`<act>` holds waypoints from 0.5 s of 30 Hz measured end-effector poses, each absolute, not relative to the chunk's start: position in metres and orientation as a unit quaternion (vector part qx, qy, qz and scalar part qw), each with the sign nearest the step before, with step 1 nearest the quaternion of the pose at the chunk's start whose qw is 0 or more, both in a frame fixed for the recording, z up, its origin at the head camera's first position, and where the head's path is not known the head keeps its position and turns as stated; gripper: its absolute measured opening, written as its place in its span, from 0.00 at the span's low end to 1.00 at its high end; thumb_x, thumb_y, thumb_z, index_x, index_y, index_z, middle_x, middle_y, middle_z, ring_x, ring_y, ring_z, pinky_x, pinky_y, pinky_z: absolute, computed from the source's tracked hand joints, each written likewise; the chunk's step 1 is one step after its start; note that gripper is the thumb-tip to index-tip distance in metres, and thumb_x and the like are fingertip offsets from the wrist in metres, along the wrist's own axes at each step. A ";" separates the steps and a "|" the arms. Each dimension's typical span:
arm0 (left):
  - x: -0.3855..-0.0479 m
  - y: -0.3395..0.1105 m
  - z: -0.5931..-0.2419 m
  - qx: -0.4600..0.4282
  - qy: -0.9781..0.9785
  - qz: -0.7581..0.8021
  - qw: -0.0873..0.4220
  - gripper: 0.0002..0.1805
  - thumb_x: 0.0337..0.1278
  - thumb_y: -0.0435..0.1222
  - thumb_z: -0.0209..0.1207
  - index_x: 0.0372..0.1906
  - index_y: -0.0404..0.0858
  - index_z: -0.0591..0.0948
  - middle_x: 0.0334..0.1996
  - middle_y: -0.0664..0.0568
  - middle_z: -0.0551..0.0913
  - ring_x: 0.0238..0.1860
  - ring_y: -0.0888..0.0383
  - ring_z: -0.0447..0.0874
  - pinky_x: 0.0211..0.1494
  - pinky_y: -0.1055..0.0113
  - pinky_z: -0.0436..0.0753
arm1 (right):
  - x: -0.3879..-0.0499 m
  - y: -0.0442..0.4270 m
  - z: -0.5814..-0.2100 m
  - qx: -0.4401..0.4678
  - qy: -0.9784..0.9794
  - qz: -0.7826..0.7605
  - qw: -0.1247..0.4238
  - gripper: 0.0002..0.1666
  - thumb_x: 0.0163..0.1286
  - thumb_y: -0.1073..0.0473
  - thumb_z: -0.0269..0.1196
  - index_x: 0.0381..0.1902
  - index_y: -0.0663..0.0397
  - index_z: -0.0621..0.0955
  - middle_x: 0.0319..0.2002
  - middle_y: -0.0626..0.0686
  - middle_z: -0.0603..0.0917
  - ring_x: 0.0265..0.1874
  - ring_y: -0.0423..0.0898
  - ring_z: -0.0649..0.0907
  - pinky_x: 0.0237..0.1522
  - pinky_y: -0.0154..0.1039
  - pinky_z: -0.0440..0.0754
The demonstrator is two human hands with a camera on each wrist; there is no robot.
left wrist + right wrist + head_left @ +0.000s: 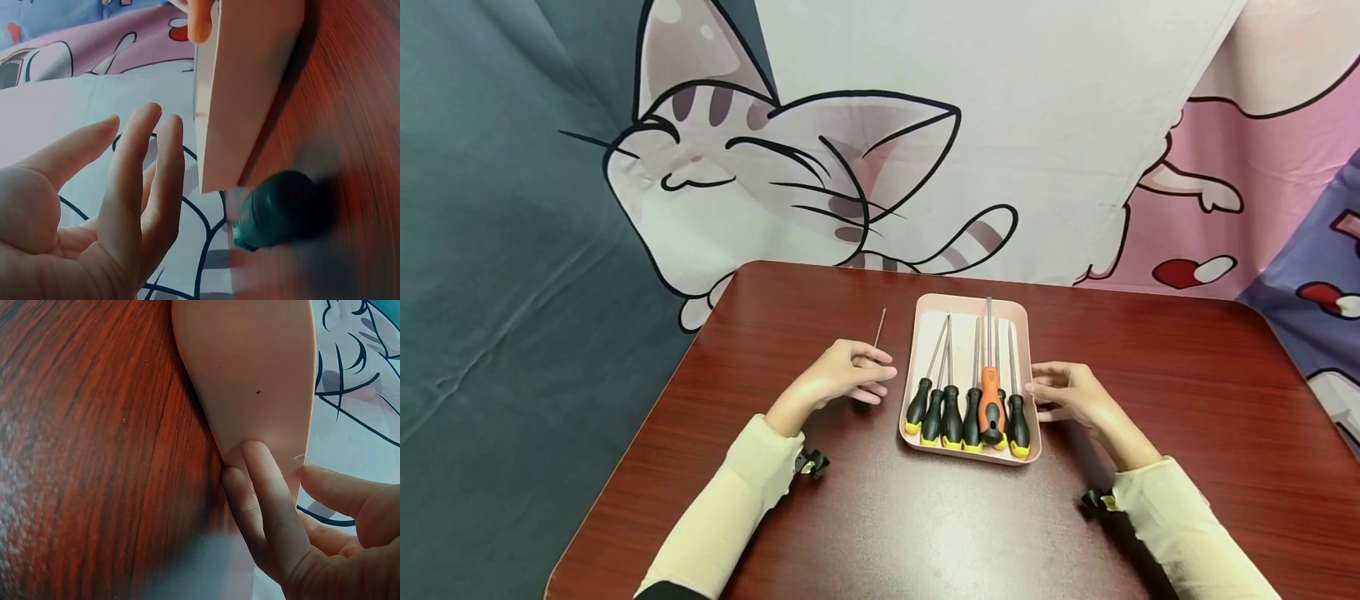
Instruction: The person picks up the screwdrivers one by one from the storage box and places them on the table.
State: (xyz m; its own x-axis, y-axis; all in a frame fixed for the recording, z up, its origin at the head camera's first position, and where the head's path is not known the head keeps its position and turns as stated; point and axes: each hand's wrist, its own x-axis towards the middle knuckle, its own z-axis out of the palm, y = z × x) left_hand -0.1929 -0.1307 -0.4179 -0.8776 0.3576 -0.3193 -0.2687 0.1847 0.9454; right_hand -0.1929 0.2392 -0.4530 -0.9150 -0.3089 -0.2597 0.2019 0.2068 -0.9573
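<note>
A shallow pale pink tray [972,457] holds several screwdrivers with black handles and yellow ends, such as this black screwdriver [951,417]. On top of them lies an orange-handled screwdriver [990,392]. My left hand [850,373] hovers left of the tray, fingers parted and holding nothing. Beneath it another screwdriver [881,323] lies on the table, mostly covered by the hand; its dark handle [275,209] shows in the left wrist view. With its fingertips, my right hand [1070,392] touches the tray's right side wall [250,381], the thumb near the rim.
The dark red wooden table [1180,375] extends around the tray and has a rounded far edge. Behind it hangs a cloth backdrop [1045,167] with cartoon animals. Each sleeve has a small black device near the wrist, as on the left wrist device [811,463].
</note>
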 end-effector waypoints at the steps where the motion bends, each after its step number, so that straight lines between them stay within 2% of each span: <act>1: -0.193 -0.130 -0.418 0.032 0.727 0.640 0.247 0.25 0.64 0.31 0.64 0.60 0.20 0.74 0.51 0.25 0.80 0.39 0.38 0.88 0.40 0.57 0.91 | -0.193 0.239 -0.453 -0.035 0.750 -0.629 0.203 0.33 0.73 0.71 0.57 0.66 0.87 0.58 0.47 0.67 0.81 0.37 0.40 0.84 0.38 0.48 0.90; 8: -0.193 -0.122 -0.418 0.041 0.714 0.649 0.259 0.23 0.64 0.30 0.64 0.59 0.21 0.75 0.52 0.26 0.79 0.32 0.48 0.89 0.39 0.56 0.91 | -0.193 0.239 -0.454 -0.034 0.751 -0.628 0.202 0.33 0.73 0.71 0.57 0.67 0.87 0.58 0.48 0.68 0.81 0.37 0.41 0.83 0.38 0.49 0.90; 15: -0.190 -0.113 -0.419 0.055 0.704 0.653 0.273 0.21 0.65 0.28 0.62 0.58 0.20 0.75 0.51 0.25 0.80 0.34 0.46 0.89 0.40 0.56 0.90 | -0.193 0.240 -0.455 -0.032 0.749 -0.631 0.201 0.33 0.73 0.70 0.58 0.67 0.86 0.58 0.46 0.65 0.82 0.37 0.40 0.84 0.38 0.48 0.90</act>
State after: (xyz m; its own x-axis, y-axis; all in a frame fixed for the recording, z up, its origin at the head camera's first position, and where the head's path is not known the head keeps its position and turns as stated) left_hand -0.1902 -0.1131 -0.4195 -0.8448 0.4341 -0.3130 -0.2798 0.1402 0.9498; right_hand -0.1928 0.2398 -0.4547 -0.9171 -0.3011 -0.2615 0.2063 0.2029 -0.9572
